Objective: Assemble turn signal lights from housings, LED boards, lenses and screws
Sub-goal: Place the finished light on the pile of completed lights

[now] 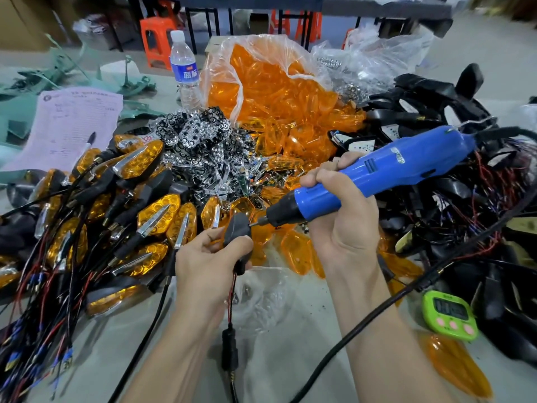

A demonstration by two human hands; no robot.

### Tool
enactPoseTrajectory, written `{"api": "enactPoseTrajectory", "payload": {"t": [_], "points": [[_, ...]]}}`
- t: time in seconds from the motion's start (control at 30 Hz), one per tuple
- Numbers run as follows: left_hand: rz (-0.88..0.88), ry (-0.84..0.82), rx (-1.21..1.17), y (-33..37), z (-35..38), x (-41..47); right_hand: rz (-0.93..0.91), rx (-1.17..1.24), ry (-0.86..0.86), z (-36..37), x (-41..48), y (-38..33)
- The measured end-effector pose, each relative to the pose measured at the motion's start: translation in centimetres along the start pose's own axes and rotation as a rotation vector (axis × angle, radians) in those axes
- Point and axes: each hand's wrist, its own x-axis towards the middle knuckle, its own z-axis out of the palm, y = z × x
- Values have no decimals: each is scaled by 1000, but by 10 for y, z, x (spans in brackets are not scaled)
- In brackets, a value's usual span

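Left hand (207,264) grips the black housing (236,228) low and centre, right hand (340,216) wraps the blue screwdriver (374,173), tip touching the housing's side.

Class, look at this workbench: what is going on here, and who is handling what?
A person is screwing a turn signal together. The left hand grips a black housing, while the right hand holds a blue electric screwdriver with its bit against that housing. Assembled amber lights lie piled on the left; a bag of orange lenses sits behind.
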Motion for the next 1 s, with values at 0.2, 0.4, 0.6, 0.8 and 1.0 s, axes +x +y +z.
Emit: {"api": "enactPoseTrajectory", "payload": {"t": [0.2, 0.4, 0.6, 0.8, 1.0], "points": [[-130, -12, 46, -6, -3, -5, 7, -131, -274, -3, 2, 8], [-198, 1, 40, -2, -14, 4, 55, -84, -318, -2, 6, 15], [-258, -7, 61, 7, -15, 5, 63, -86, -423, -3, 9, 12], [-172, 16, 123, 20, -18, 7, 81, 14, -458, -8, 14, 5], [-112, 43, 147, 28, -32, 3, 116, 201, -366, -19, 0, 17]]}}
